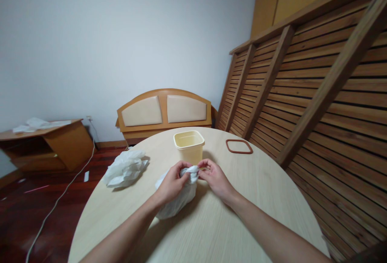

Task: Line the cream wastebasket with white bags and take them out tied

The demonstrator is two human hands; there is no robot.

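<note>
A puffed-out white plastic bag (178,204) rests on the round table in front of me. My left hand (173,180) is closed around the twisted neck of this bag. On the other side of the twist, my right hand (215,176) pinches the end of the neck between thumb and fingers. What the bag contains cannot be seen. Just beyond my hands stands a pale yellow plastic bin (190,150), upright, its lower front partly hidden by my fingers. A brown rounded-square ring (239,152) lies flat on the table at the right.
A crumpled heap of white plastic bags (125,170) sits on the left of the round table (266,214). Slatted wooden panels (290,81) lean along the right. Behind are a headboard (165,110) and a low desk (65,146); a white cable (65,192) crosses the floor.
</note>
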